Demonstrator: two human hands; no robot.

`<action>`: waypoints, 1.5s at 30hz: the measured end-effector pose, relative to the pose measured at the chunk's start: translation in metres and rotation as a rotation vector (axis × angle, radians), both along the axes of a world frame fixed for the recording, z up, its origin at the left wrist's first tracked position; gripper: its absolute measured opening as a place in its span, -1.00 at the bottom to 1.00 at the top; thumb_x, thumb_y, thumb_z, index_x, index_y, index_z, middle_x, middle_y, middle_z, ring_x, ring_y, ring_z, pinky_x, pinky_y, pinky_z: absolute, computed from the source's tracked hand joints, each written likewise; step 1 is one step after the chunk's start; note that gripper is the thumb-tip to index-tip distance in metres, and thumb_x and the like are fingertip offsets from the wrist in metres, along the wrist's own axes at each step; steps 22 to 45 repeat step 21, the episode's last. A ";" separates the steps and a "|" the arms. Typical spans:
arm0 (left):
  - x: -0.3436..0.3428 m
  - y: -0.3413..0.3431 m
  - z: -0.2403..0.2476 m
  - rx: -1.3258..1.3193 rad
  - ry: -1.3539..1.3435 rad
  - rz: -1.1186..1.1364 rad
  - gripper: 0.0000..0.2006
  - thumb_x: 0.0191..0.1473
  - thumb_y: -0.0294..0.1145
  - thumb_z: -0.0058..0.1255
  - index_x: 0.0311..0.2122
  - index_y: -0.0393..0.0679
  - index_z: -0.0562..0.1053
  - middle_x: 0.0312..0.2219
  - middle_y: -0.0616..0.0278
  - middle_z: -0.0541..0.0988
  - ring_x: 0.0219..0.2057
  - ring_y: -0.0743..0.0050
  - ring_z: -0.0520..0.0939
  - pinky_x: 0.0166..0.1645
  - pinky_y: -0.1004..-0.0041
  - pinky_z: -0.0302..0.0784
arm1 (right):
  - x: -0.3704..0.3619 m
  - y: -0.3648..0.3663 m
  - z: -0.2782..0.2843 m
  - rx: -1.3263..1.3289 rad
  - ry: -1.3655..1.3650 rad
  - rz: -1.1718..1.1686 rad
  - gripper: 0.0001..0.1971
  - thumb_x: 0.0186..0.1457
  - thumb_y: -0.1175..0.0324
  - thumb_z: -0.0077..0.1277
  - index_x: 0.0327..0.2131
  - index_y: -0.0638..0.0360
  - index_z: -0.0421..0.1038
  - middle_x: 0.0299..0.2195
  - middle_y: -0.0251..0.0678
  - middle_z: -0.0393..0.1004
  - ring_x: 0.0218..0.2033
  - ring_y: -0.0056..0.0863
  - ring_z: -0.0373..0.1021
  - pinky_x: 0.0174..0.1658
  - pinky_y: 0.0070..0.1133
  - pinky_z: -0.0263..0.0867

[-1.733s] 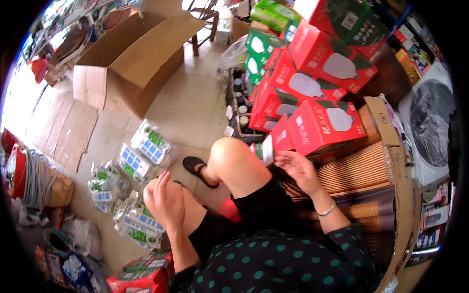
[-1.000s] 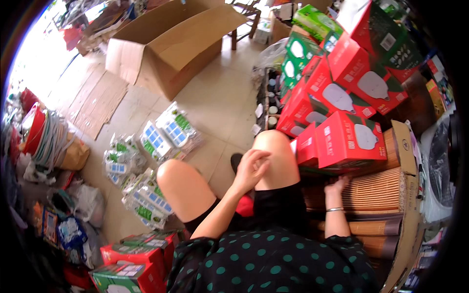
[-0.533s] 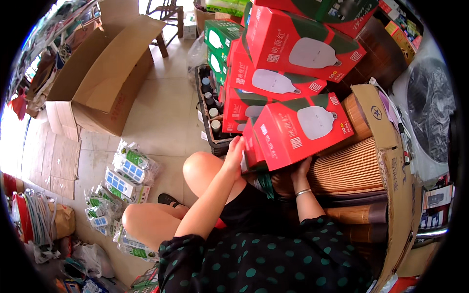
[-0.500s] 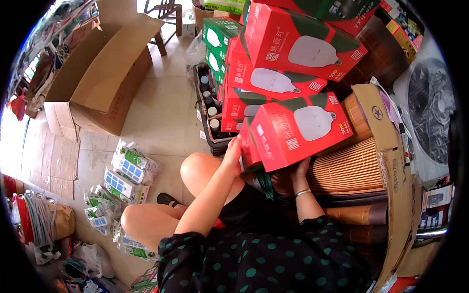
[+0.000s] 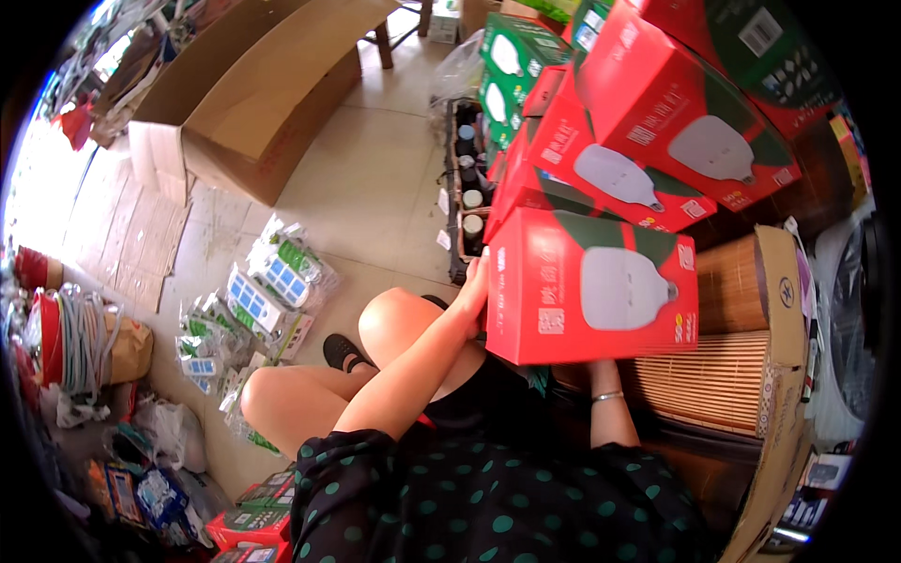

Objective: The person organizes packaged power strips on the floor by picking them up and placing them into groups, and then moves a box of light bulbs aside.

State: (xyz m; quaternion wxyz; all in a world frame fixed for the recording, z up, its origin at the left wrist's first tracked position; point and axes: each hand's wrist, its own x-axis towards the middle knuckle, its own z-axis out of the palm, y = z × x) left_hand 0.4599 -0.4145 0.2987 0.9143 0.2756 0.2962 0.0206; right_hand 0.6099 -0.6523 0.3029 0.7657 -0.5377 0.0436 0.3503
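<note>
A red and green light bulb box [image 5: 629,291] with a large white bulb printed on its front is held over my lap. My left hand [image 5: 477,289] grips its left end, the fingers partly hidden by the box. Beneath its lower edge my right hand [image 5: 604,375] supports it, the fingers out of sight behind the carton. Just beyond it, a stack of similar red bulb boxes [image 5: 601,169] leans at the right, with smaller green bulb boxes [image 5: 505,98] beside it.
A brown cardboard carton [image 5: 272,113] stands open at the far left. Plastic-wrapped packs [image 5: 253,300] lie on the tiled floor left of my knees. A black crate [image 5: 460,244] holds bottles. At my right are a slatted bamboo seat [image 5: 699,380] and an upright cardboard panel [image 5: 784,310].
The held box has turned so its printed bulb face is more level and toward me. Both hands have kept hold. The whole view has shifted, moving the surroundings rightward in the picture.
</note>
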 end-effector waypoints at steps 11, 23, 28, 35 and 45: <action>-0.081 0.050 0.109 0.086 0.074 0.183 -0.19 0.04 0.35 -0.27 0.24 -0.01 -0.02 0.07 0.14 0.27 0.02 0.34 0.40 -0.06 0.22 0.49 | -0.059 0.023 0.057 0.046 0.036 0.209 -0.49 0.13 0.05 -0.15 0.04 0.20 0.21 -0.06 -0.25 0.37 -0.08 -0.38 0.33 -0.02 -0.45 0.30; -0.183 0.156 0.126 0.033 -0.116 0.363 -0.26 0.06 0.34 -0.31 0.20 0.03 0.10 -0.05 0.20 0.43 -0.13 0.40 0.53 -0.20 0.25 0.58 | -0.095 0.193 0.059 -0.221 -1.059 0.761 -0.46 -0.12 0.20 0.23 -0.08 0.23 0.32 -0.15 -0.21 0.44 -0.13 -0.34 0.38 -0.07 -0.43 0.32; -0.183 0.156 0.126 0.033 -0.116 0.363 -0.26 0.06 0.34 -0.31 0.20 0.03 0.10 -0.05 0.20 0.43 -0.13 0.40 0.53 -0.20 0.25 0.58 | -0.095 0.193 0.059 -0.221 -1.059 0.761 -0.46 -0.12 0.20 0.23 -0.08 0.23 0.32 -0.15 -0.21 0.44 -0.13 -0.34 0.38 -0.07 -0.43 0.32; -0.183 0.156 0.126 0.033 -0.116 0.363 -0.26 0.06 0.34 -0.31 0.20 0.03 0.10 -0.05 0.20 0.43 -0.13 0.40 0.53 -0.20 0.25 0.58 | -0.095 0.193 0.059 -0.221 -1.059 0.761 -0.46 -0.12 0.20 0.23 -0.08 0.23 0.32 -0.15 -0.21 0.44 -0.13 -0.34 0.38 -0.07 -0.43 0.32; -0.183 0.156 0.126 0.033 -0.116 0.363 -0.26 0.06 0.34 -0.31 0.20 0.03 0.10 -0.05 0.20 0.43 -0.13 0.40 0.53 -0.20 0.25 0.58 | -0.095 0.193 0.059 -0.221 -1.059 0.761 -0.46 -0.12 0.20 0.23 -0.08 0.23 0.32 -0.15 -0.21 0.44 -0.13 -0.34 0.38 -0.07 -0.43 0.32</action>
